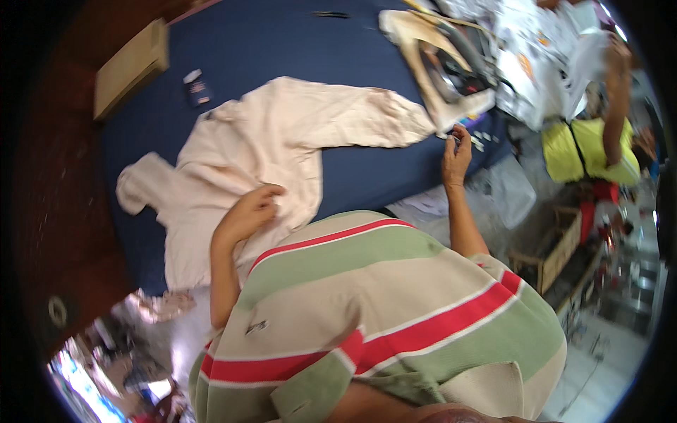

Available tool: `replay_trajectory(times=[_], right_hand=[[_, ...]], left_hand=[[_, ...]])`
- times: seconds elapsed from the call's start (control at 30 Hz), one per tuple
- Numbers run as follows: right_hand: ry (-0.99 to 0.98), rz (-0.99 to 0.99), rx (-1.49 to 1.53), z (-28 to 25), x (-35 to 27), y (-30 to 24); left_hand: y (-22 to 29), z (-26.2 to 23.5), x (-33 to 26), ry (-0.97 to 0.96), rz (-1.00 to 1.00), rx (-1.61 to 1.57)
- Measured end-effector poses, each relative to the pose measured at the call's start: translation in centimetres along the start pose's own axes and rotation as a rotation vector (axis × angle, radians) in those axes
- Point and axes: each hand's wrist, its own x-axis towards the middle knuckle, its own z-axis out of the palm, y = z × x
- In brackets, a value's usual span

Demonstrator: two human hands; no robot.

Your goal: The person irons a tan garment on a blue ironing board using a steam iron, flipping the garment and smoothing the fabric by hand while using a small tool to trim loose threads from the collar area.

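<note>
Left hand (248,211) flat, fingers loose, on cream garment (275,141); right hand (456,156) beyond garment's sleeve, pinching small item, kind unclear; blue bench (282,42).

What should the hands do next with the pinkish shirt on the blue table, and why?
Probably the right hand should come back to the pale pink garment and tug its long sleeve flat. The left hand already presses on the garment's body, while the right hand is off at the blue table edge beside the iron, and the sleeve looks rumpled near its cuff.
</note>
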Motion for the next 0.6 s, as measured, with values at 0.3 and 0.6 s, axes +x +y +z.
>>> replay_trajectory(times=[0.3,0.6], right_hand=[[-0.527,-0.288,-0.475,12.3,6.7,-7.5],[-0.861,-0.041,0.422,8.7,10.0,-10.4]], left_hand=[[1.7,-6.0,10.3,0.714,-0.107,0.542],[1.5,-9.3,14.3,0.519,0.377,-1.086]])
